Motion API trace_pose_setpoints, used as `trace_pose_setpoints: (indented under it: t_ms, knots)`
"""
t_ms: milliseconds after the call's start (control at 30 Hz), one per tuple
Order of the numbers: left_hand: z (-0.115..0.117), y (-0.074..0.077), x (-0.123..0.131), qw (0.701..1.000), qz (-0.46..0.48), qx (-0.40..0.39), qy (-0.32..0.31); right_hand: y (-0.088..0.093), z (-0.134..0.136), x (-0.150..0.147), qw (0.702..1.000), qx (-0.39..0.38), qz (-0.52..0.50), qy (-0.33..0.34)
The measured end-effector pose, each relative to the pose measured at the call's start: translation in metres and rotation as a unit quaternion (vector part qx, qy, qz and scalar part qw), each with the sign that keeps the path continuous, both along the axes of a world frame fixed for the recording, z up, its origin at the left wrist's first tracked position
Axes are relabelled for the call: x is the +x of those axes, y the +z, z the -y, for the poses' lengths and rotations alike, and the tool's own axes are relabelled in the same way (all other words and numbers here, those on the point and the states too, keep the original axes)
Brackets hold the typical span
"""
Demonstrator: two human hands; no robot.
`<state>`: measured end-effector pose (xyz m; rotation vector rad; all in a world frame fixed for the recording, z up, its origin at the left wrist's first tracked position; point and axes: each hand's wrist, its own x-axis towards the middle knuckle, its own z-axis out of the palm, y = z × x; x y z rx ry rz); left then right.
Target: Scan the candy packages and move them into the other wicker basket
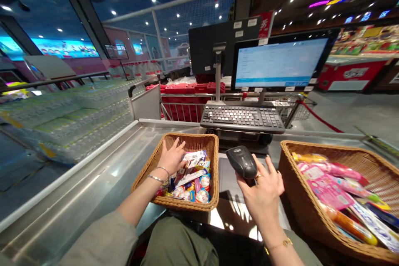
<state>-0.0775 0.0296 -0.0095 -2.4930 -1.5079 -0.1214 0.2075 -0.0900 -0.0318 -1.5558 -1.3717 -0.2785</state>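
My left hand (171, 157) is inside the smaller wicker basket (215, 174), fingers spread over the sweets. Its fingertips are beside a white packet with a barcode (195, 156); whether they touch it I cannot tell. Several round wrapped sweets (202, 195) and slim packets lie in the same basket. In my right hand (264, 191) is a black barcode scanner (241, 161), raised over the counter between two baskets, its head pointing up and to the left.
A larger wicker basket (296, 187) with colourful packets (333, 187) stands at the right. Behind the counter (102, 178) are a keyboard (243, 116), a lit monitor (280, 64) and a shopping trolley (181, 106). Stacked bottle packs (71, 112) stand left.
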Motion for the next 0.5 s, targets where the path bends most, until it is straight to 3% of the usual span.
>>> trace_pose_setpoints:
  t_ms: [500]
  knots:
    - [0.027, 0.011, 0.064, 0.986, 0.107, 0.117, 0.051, 0.002, 0.007, 0.006, 1.000, -0.013, 0.005, 0.002]
